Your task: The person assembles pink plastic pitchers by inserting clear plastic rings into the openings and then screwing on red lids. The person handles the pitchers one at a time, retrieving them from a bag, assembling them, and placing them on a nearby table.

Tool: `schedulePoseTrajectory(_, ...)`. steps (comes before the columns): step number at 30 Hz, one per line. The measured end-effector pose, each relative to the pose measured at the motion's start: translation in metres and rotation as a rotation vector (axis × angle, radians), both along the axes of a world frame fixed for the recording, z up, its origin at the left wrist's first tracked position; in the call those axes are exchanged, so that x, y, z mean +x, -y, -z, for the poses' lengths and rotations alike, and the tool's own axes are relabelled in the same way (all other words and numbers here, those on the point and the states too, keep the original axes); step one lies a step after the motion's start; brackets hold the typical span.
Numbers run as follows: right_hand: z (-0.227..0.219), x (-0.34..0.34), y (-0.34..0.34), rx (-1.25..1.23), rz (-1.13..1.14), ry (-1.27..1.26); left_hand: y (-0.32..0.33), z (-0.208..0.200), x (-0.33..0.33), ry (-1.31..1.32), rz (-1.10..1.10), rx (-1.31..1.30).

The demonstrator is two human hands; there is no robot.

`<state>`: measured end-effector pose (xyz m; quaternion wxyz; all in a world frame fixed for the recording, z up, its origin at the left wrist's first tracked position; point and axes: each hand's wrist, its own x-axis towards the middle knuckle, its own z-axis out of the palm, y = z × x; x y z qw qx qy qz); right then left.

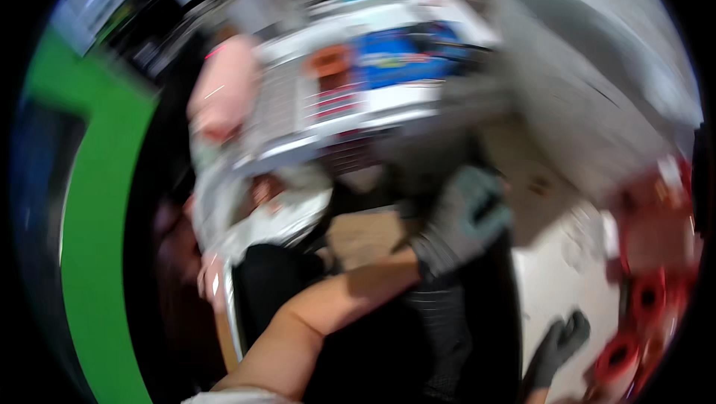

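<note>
The whole view is smeared by motion. My left hand (pixel 464 218), in a grey glove with pale blue patches, reaches across my lap to the right of the middle. A dark gap shows between its thumb and fingers, and I see nothing held there. It is near the front of a white work table (pixel 388 98). Low on the right, my right hand (pixel 561 343) wears a dark grey glove above the pale floor. Its fingers look bent, but blur hides whether anything is in them.
On the table lie an orange block-like object (pixel 330 65) and a blue sheet or packet (pixel 406 54). A pink roll-shaped bundle (pixel 224 87) is at its left. A brown cardboard piece (pixel 365 238) lies below. Red ring-shaped items (pixel 617 355) and a large grey-white covering (pixel 589 68) stand right.
</note>
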<state>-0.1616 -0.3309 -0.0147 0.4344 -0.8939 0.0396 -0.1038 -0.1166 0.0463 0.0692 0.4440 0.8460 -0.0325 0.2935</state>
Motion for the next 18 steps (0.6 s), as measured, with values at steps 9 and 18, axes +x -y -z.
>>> schedulePoseTrajectory(9,-0.024,-0.024,-0.059,-0.026,-0.156,0.465,-0.183,0.094,-0.371,-0.162,-1.098,-0.078)
schedulePoseTrajectory(18,-0.101,-0.1,-0.233,-0.246,-0.735,0.46,-0.326,0.211,-0.653,-0.653,-2.043,-0.338)
